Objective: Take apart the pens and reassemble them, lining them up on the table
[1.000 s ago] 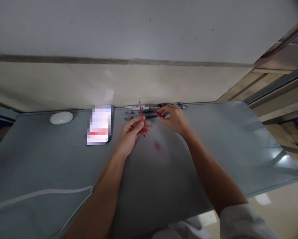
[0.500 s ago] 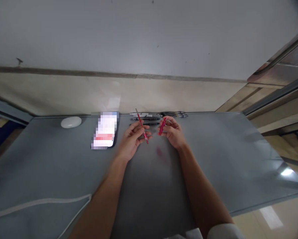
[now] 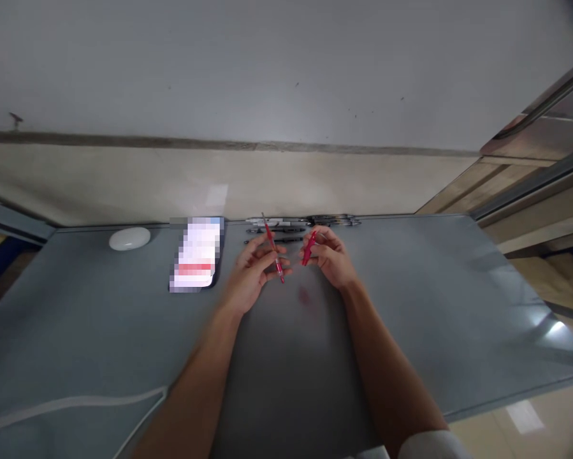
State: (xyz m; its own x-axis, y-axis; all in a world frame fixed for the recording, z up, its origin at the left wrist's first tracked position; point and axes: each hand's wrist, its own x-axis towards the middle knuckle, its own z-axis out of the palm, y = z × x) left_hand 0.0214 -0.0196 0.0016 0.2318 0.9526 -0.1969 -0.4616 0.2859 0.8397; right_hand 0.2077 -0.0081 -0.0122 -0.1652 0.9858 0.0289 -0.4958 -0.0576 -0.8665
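My left hand [image 3: 248, 275] is closed on a thin red pen refill [image 3: 269, 234], pinched between thumb and fingers. The refill leans with its narrow end up and away, and its lower end sits in a clear and red pen section [image 3: 279, 269]. To its right, my right hand [image 3: 336, 262] grips a short red pen barrel [image 3: 308, 248] in its fingertips, tilted and apart from the refill. Both hands are held over the grey table [image 3: 290, 382]. Just beyond them lie several black and white pens [image 3: 276, 222].
Several thin dark refills [image 3: 338, 220] lie along the wall at the table's back edge. A phone with a lit screen [image 3: 196, 255] and a white rounded case [image 3: 130, 239] are on the left. A white cable [image 3: 76, 403] crosses the near left.
The red barrel has turned slightly in my right fingers. My left hand and the refill have shifted a little nearer to me. The whole view has moved slightly.
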